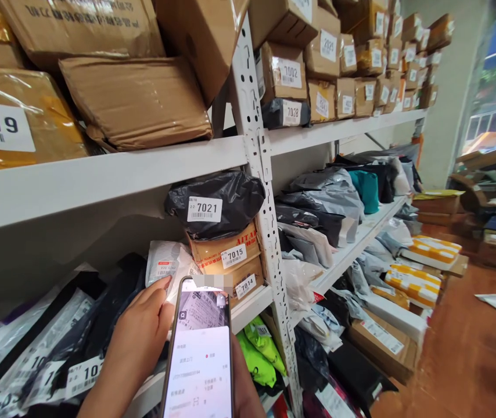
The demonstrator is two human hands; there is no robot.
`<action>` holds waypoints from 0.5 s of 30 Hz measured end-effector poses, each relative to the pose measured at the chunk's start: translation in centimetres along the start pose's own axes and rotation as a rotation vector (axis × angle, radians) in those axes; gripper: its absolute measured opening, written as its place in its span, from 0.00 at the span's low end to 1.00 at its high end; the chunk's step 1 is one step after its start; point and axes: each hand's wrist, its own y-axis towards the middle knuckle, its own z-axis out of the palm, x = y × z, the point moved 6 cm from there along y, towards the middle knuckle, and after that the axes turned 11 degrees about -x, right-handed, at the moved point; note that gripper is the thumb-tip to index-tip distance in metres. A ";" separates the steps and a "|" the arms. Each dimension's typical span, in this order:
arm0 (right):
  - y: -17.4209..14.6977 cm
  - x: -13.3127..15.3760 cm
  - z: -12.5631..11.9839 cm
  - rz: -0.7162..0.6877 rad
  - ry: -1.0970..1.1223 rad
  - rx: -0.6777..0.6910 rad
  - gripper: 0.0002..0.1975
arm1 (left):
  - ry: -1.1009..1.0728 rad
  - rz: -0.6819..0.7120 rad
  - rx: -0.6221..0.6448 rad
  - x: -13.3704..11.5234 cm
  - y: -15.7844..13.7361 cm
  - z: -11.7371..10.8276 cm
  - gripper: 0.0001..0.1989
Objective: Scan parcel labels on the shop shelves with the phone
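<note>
While the left hand (137,334) reaches forward with fingers extended and apart, its fingertips touch a white mailer (167,268) that stands on the middle shelf (248,310), just left of a stack of cardboard boxes (230,258) labelled 7015 and 7014. A black bag (215,203) marked 7021 lies on top of that stack. The right hand (243,386) is mostly hidden behind a smartphone (200,354), which it holds upright between the viewer and the shelf; its fingers appear closed on the phone's edge, though the grip itself cannot be seen. The screen shows a camera preview above a form. Judged from this single head view, the scan will go best if the left hand flattens and steadies the mailer's label while the phone is held square to it, close enough that the barcode fills the preview without glare. Further parcels (330,197) crowd the neighbouring bay.
</note>
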 end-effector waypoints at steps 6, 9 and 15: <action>-1.0 -0.6 -0.1 0.127 0.137 0.029 0.52 | -0.001 -0.013 0.003 -0.6 0.2 -0.5 0.22; -1.1 -0.6 -0.2 0.120 0.108 0.041 0.51 | 0.008 0.002 -0.025 -0.5 0.2 -0.5 0.22; -1.1 -0.3 -3.3 0.047 0.021 -0.072 0.47 | 0.023 0.044 -0.059 -0.3 0.1 -0.3 0.22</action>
